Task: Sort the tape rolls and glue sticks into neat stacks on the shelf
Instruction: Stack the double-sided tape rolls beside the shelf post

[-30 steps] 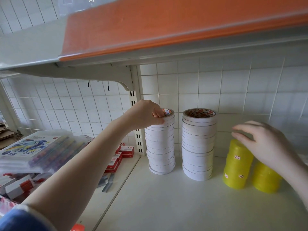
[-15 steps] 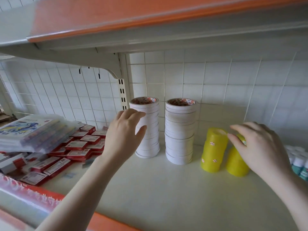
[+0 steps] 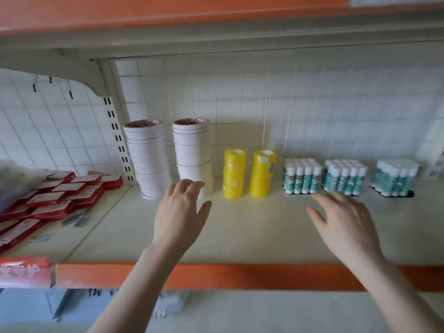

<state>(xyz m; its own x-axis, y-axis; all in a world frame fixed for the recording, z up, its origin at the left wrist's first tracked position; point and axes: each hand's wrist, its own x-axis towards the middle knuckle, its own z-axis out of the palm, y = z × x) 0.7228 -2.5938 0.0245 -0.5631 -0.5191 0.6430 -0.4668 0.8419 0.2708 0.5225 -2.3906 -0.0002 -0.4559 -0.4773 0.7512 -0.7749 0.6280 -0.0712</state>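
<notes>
Two tall stacks of white tape rolls (image 3: 149,159) (image 3: 192,152) stand at the back of the cream shelf (image 3: 252,231). Right of them are two shorter stacks of yellow tape (image 3: 234,173) (image 3: 263,173). Further right stand three blocks of upright glue sticks (image 3: 302,176) (image 3: 344,177) (image 3: 394,177). My left hand (image 3: 179,212) hovers open in front of the second white stack, holding nothing. My right hand (image 3: 346,224) is open over the shelf, just in front of the first two glue stick blocks, holding nothing.
Red flat boxes (image 3: 62,193) lie piled on the neighbouring shelf at left. An orange strip (image 3: 240,276) edges the shelf front, and another shelf (image 3: 216,32) hangs overhead. A white grid panel (image 3: 288,111) forms the back wall.
Both hands have drawn back from the stacks toward the shelf front; the left let go of the white stack, the right left the yellow rolls. The view has pulled back, showing the glue sticks.
</notes>
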